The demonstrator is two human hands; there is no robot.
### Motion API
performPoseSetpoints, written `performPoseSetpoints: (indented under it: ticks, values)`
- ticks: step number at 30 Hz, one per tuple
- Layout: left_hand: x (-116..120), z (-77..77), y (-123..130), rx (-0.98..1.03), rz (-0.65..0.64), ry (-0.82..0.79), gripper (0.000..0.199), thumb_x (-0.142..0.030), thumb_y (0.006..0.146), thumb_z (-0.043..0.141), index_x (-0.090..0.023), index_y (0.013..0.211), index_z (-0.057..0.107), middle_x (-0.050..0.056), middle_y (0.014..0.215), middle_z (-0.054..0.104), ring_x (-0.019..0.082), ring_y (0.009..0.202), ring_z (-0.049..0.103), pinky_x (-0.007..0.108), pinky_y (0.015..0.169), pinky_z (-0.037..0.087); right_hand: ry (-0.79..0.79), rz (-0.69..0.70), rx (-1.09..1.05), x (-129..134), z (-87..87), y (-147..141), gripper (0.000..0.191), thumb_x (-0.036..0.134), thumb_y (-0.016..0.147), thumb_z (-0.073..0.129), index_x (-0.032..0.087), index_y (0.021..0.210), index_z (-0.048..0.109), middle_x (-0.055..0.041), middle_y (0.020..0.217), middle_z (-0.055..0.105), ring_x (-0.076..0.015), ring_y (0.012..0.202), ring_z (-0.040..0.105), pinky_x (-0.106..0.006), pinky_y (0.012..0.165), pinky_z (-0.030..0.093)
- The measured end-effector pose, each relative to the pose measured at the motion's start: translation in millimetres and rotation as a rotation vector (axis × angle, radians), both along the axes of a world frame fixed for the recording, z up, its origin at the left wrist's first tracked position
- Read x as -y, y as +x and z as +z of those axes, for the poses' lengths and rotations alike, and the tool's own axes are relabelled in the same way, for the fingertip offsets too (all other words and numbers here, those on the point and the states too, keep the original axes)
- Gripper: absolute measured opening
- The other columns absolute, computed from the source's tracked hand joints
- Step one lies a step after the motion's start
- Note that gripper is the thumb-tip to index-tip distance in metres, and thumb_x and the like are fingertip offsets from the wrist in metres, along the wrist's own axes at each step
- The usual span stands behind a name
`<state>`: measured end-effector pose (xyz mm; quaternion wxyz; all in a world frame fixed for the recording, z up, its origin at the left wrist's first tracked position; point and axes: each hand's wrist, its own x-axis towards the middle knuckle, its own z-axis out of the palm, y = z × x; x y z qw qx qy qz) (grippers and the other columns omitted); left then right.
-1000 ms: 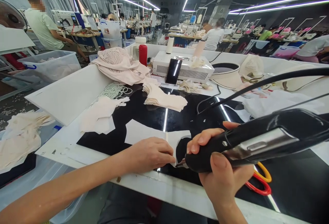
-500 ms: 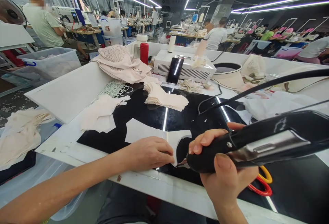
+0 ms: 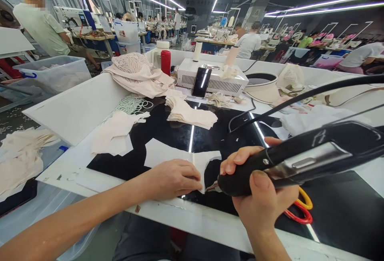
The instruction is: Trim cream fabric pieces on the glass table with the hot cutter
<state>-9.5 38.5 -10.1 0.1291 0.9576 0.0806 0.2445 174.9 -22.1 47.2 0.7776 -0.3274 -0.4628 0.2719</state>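
Observation:
A cut piece of white fabric [image 3: 168, 152] lies flat on the glossy black board. My left hand [image 3: 172, 179] rests over its near edge, fingers together and curled down on the lower right corner; the thumb is hidden. My right hand [image 3: 258, 189] is wrapped round a black corded hand tool [image 3: 312, 161] with a silver lever on its side. The tool's thin metal tip [image 3: 213, 188] points left, close beside the fabric corner and my left fingertips; whether it touches the cloth I cannot tell. Red and yellow scissor-like handles [image 3: 303, 213] lie partly hidden behind my right wrist.
A stack of beige fabric pieces [image 3: 190, 111] and more pale pieces [image 3: 111, 133] lie on the black board [image 3: 228, 133]. Behind stand a phone [image 3: 201, 82], a white vented box [image 3: 225, 81] and a red bottle [image 3: 165, 62]. The tool's black cable [image 3: 288, 103] arches across the right.
The whole view has shifted slightly left. The tool's tip sits slightly farther from the fabric corner; my left hand keeps its place on the fabric.

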Motion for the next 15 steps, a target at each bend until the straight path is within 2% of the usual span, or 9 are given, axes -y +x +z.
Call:
performPoseSetpoints:
  ticks: [9,15]
  values:
    - [-0.4,0.6,0.4,-0.004,0.001,0.005,0.02,-0.014,0.107,0.055,-0.018,0.111,0.074,0.007,0.108,0.076,0.02,0.102,0.07,0.032,0.097,0.054,0.007,0.029,-0.008,0.9,-3.2,0.2,0.047,0.035,0.085,0.082,0.027,0.124,0.059,0.0028,0.08,0.065,-0.0153,0.057,0.061,-0.033,0.052,0.055]
    - [0.7,1.1,0.4,-0.002,0.0,0.0,0.019,-0.014,0.107,0.055,-0.018,0.11,0.074,0.008,0.108,0.076,0.02,0.103,0.071,0.032,0.097,0.054,-0.018,0.016,0.023,1.7,-2.1,-1.7,0.041,0.031,0.089,0.077,0.027,0.125,0.057,0.0037,0.08,0.066,-0.0159,0.057,0.063,-0.034,0.054,0.055]
